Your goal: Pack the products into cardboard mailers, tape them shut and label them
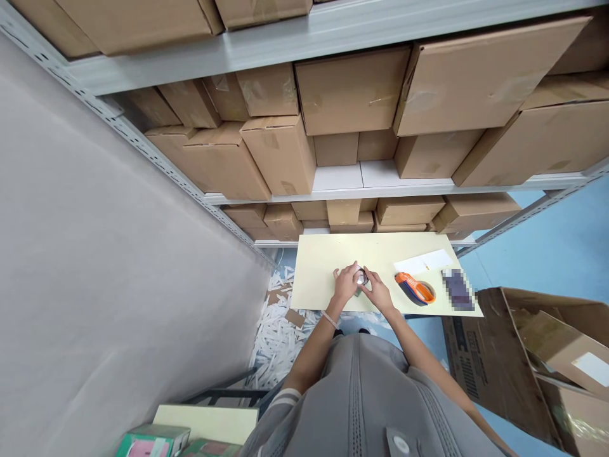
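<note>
Over the pale yellow tabletop [316, 266], my left hand [346, 282] and my right hand [377, 292] meet around a small round object [362, 277]. It has a whitish middle and a dark rim; its exact kind is too small to tell. The fingers of both hands are curled against its sides, left and right. Something small and greenish shows just below it, partly hidden by the hands. To the right of my right hand lies an orange and dark blue tape dispenser [413, 289] with a roll of tape at its end.
A white paper strip [423, 261] and a blurred-out dark rectangular item [458, 289] lie at the table's right. Shelves of cardboard boxes [354, 89] rise ahead. An open carton [495, 355] stands at right. Paper scraps [280, 343] cover the floor by the left wall [118, 254].
</note>
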Demonstrator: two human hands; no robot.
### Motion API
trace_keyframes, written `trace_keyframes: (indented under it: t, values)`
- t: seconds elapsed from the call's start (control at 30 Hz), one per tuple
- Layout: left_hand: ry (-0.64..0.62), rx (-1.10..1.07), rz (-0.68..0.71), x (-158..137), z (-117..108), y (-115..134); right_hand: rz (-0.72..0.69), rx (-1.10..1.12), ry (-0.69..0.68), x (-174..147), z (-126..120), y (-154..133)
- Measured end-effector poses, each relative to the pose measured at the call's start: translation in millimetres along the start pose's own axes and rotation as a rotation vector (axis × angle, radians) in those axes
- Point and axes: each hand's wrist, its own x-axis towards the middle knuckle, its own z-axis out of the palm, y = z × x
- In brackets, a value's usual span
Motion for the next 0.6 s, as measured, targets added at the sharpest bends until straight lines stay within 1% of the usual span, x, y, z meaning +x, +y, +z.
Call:
trace_keyframes:
  t: [0.07, 0.2, 0.4, 0.53, 0.6]
  values:
    - [-0.024, 0.045, 0.025, -4.7, 4.9, 6.2, 0.010, 0.000, -0.002, -0.2, 1.8, 1.5]
    - [-0.059, 0.090, -0.009, -9.0, 8.6, 11.7, 0.013, 0.033, -0.023, -1.2, 5.8, 5.1]
    - [-0.097, 0.023, -0.040, -6.3, 8.8, 8.5, -0.002, 0.121, -0.058, 0.0, 7.2, 12.9]
    - [-0.085, -0.041, -0.028, -7.2, 10.7, 4.3, 0.028, 0.267, -0.099, -1.5, 10.4, 14.7]
    - [-0.095, -0.119, -0.020, -6.4, 12.0, 0.6, 0.116, 0.409, -0.070, -3.1, 14.0, 12.3]
